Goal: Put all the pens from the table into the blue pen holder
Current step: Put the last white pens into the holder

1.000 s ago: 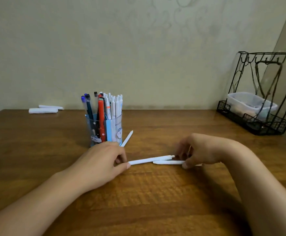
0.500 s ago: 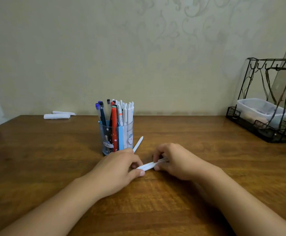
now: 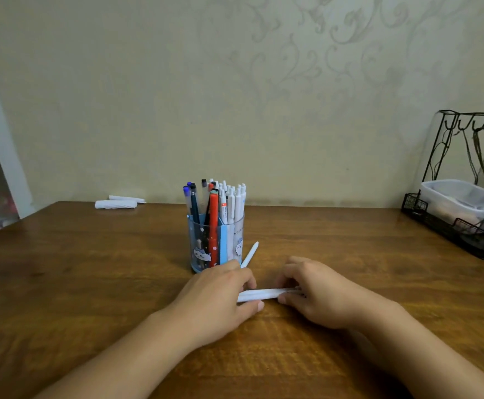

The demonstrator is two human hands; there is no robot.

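Observation:
The blue see-through pen holder point(image 3: 206, 249) stands mid-table, full of several pens: white, red and dark blue ones. Two white pens point(image 3: 261, 294) lie side by side on the wooden table point(image 3: 77, 269) in front of it. My left hand point(image 3: 220, 295) pinches their left end between thumb and fingers. My right hand point(image 3: 312, 292) grips their right end with curled fingers. Another white pen point(image 3: 250, 254) lies slanted beside the holder, just behind my left hand; its lower end is hidden.
Two white rolled paper pieces point(image 3: 117, 203) lie at the table's back left edge. A black wire rack point(image 3: 462, 226) holding a clear plastic box point(image 3: 459, 200) stands at the back right. A white shelf frame shows at the far left.
My hands have drawn together, bringing the two white pens side by side into one bundle held at both ends. The view has shifted, so the holder now appears nearer the middle.

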